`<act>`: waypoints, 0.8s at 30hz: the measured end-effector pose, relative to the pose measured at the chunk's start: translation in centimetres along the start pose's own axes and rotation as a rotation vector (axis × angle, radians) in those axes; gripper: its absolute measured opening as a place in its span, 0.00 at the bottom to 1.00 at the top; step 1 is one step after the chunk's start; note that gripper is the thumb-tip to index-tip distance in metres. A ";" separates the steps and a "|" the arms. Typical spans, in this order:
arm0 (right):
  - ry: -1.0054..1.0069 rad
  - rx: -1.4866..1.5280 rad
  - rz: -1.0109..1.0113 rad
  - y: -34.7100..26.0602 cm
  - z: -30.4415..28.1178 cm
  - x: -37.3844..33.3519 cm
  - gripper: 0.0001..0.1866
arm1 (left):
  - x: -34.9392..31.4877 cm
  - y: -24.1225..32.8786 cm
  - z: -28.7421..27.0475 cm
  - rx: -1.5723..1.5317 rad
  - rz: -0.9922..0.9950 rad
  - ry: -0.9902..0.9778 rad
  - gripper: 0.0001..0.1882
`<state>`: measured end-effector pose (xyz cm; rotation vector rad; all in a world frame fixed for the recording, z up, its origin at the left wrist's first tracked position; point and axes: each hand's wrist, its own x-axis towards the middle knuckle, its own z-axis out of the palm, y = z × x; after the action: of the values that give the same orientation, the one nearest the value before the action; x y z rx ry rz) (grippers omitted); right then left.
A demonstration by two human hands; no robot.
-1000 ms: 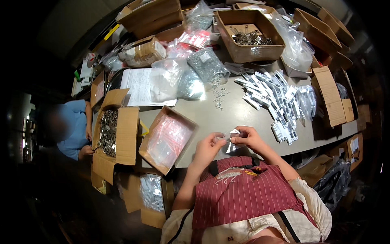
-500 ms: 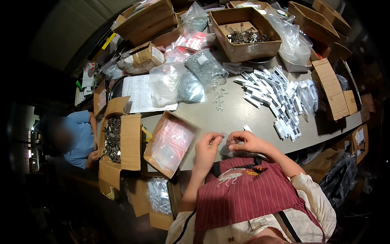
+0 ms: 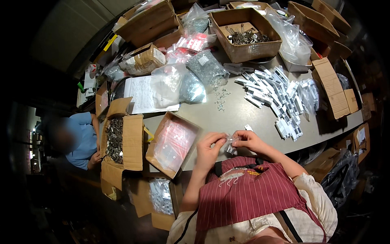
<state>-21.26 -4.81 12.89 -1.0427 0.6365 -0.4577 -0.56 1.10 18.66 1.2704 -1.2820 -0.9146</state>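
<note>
Close to my body, at the table's near edge, my left hand [image 3: 209,150] and my right hand [image 3: 248,140] pinch a small clear plastic bag [image 3: 230,148] between them. Fingers and thumbs of both hands are closed on its upper part, and the bag hangs below. What is inside it is too small to make out. A small white piece [image 3: 248,127] lies on the table just beyond my right hand. To the left of my left hand stands an open cardboard box [image 3: 187,151] holding clear bags with red markings [image 3: 172,142].
Grey-white oblong pieces [image 3: 280,99] are heaped on the table [image 3: 239,112] at the right. Small metal screws [image 3: 221,99] spill from a clear bag [image 3: 207,69]. A box [image 3: 133,142] of dark metal parts stands left, near a co-worker [image 3: 81,136]. Another parts box [image 3: 243,52] sits behind.
My hands have come closer together, and both now grip the clear bag. Earlier, my right hand was more curled and set apart from my left.
</note>
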 end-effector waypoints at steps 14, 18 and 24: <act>0.004 -1.089 -0.656 -7.4 2.2 0.4 0.24 | 0.6 -0.9 -0.4 0.718 0.308 0.015 0.15; 0.025 -1.218 -0.530 -6.2 2.6 0.2 0.26 | 1.1 0.3 -0.3 0.832 0.391 0.057 0.22; -0.042 -0.971 -0.483 -3.3 2.7 2.8 0.22 | -0.8 -6.3 -1.6 0.801 0.345 -0.081 0.20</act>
<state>-17.54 -6.31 16.06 -2.1499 0.5649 -0.5491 1.94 1.22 12.59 1.5347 -1.9607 -0.1862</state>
